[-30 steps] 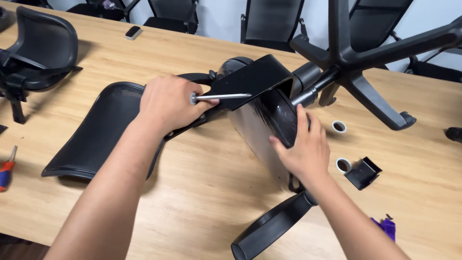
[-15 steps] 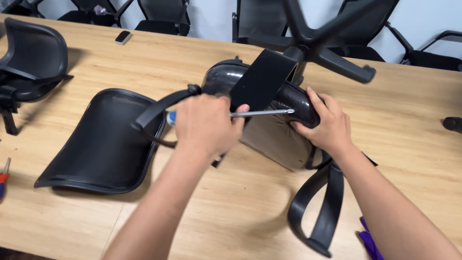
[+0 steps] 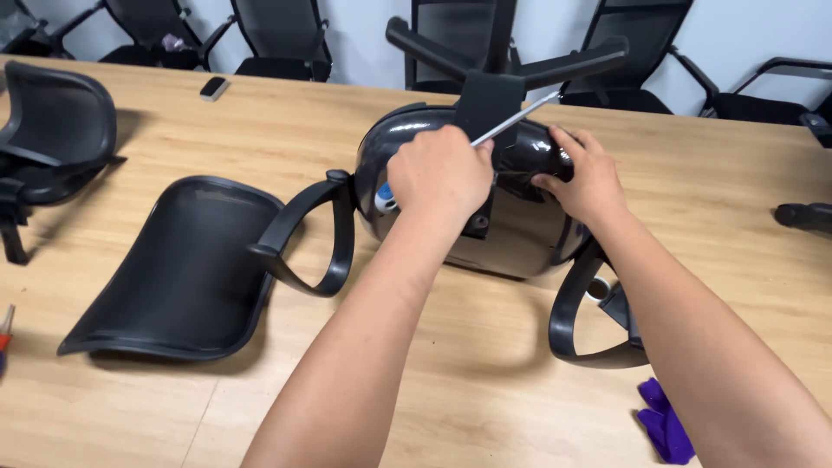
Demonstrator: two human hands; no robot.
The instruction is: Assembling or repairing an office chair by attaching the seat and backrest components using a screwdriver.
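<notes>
An upturned black office chair seat (image 3: 520,234) lies on the wooden table (image 3: 485,381), its star base (image 3: 511,61) pointing away from me. My left hand (image 3: 438,178) is closed around a screwdriver whose metal shaft (image 3: 516,117) angles up to the right over the seat's black mounting plate (image 3: 485,108). My right hand (image 3: 585,178) rests on the seat's underside to the right of the plate, fingers spread and pressing on it. Two black armrest loops flank the seat, one on the left (image 3: 316,234) and one on the right (image 3: 581,325).
A detached black mesh backrest (image 3: 178,273) lies at left. Another chair part (image 3: 52,130) sits at the far left edge. A small dark device (image 3: 213,88) lies at the back. A purple object (image 3: 666,420) is at lower right. Office chairs (image 3: 277,35) stand behind the table.
The seat has been turned, so its base now points away from me at the top. Both hands moved up with it; the screwdriver shaft now angles upward instead of lying level.
</notes>
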